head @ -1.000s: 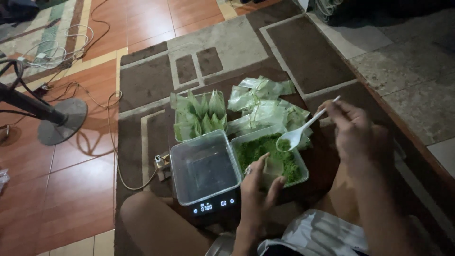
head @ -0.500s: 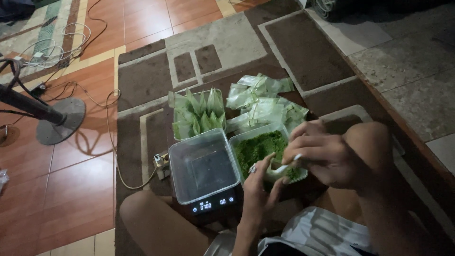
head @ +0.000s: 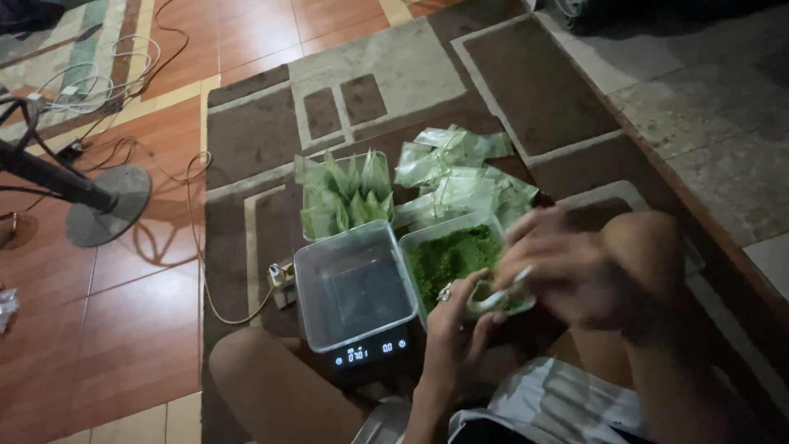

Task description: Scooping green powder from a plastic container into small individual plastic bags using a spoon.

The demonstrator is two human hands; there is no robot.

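Observation:
My left hand (head: 454,329) pinches a small clear plastic bag (head: 483,302) at the near edge of a tub of green crumbled leaf (head: 448,256). My right hand (head: 575,271), blurred by motion, grips a white plastic spoon (head: 516,279) with its tip down at the bag's mouth. To the left of the green tub, an empty clear tub (head: 353,288) sits on a black digital scale (head: 366,355) with a lit display.
Behind the tubs are a tray of filled green packets (head: 341,197) and a heap of empty clear bags (head: 460,173), all on a brown patterned rug (head: 394,82). A fan base (head: 107,205) and cables (head: 193,247) lie on the tiled floor at left. My knees flank the scale.
My right hand has come down and left from above the green tub, bringing the spoon to the bag held in my left hand. The left hand stayed at the tub's edge.

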